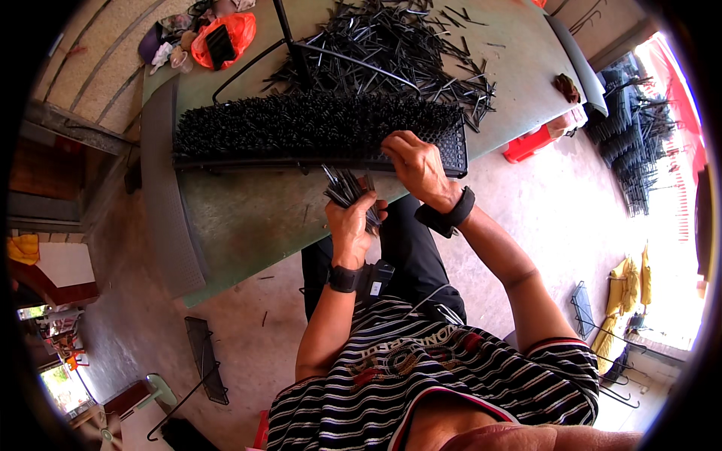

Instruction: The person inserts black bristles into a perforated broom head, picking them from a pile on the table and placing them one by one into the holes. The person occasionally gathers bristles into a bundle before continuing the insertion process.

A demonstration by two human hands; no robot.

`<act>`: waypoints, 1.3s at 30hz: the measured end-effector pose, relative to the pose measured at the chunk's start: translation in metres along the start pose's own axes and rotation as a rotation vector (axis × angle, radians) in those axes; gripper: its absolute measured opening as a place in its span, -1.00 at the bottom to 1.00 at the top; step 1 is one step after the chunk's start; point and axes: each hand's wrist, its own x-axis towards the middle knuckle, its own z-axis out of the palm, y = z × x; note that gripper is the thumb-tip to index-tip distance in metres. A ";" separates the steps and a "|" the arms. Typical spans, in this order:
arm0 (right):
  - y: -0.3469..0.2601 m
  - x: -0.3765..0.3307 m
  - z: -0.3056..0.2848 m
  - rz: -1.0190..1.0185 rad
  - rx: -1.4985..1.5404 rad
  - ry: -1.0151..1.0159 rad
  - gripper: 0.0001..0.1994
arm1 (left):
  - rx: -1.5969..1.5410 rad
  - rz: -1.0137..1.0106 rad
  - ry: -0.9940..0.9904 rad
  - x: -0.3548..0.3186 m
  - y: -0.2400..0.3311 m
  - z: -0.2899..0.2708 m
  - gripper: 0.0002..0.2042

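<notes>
Left hand (352, 219) clenched around a bundle of thin black metal pins (347, 188), held just below the near edge of the long black perforated plastic tray (454, 154); right hand (416, 161) pinched on the tray's lower right rim, fingers closed, apparently on a single pin, though not clear enough to tell. Judged to be mid-filling: most of the tray bristling with upright pins, only the right end showing bare holes. Next placement likely needing a fine pinch and a straight push into a free hole. Across the green table (248, 210), a loose heap of black pins (391, 41) in the upper middle, an orange plastic bag (239, 28) upper left. Bent black wire rods (331, 54) crossing the heap, possibly awkward for reaching.
</notes>
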 end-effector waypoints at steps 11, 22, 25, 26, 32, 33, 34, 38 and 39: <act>0.006 0.000 -0.031 0.819 0.579 -0.190 -0.83 | 0.160 -0.076 -0.306 -0.005 0.001 0.010 -0.76; 0.003 0.000 -0.018 0.276 0.213 0.225 -0.91 | -0.058 -0.197 -0.210 -0.001 -0.007 0.009 -0.80; 0.006 0.001 -0.014 0.172 0.129 0.179 -0.89 | 0.001 -0.172 -0.168 -0.002 -0.007 0.007 -0.81; 0.006 0.001 -0.014 0.149 0.111 0.161 -0.88 | 0.018 -0.165 -0.154 -0.002 -0.007 0.007 -0.81; 0.009 0.012 -0.023 0.031 -0.155 -0.152 -0.89 | 0.084 -0.130 -0.189 0.001 -0.008 0.003 -0.77; 0.009 0.014 -0.025 0.019 -0.171 -0.183 -0.90 | 0.086 -0.130 -0.195 0.001 -0.007 0.003 -0.77; 0.010 0.017 -0.026 0.007 -0.186 -0.214 -0.90 | 0.085 -0.129 -0.204 0.001 -0.006 0.003 -0.78; 0.009 0.034 -0.032 0.020 -0.157 -0.296 -0.93 | 0.092 -0.149 -0.252 -0.002 0.000 0.006 -0.78; 0.010 0.036 -0.032 -0.008 -0.129 -0.281 -0.93 | 0.096 -0.159 -0.266 -0.002 0.000 0.006 -0.77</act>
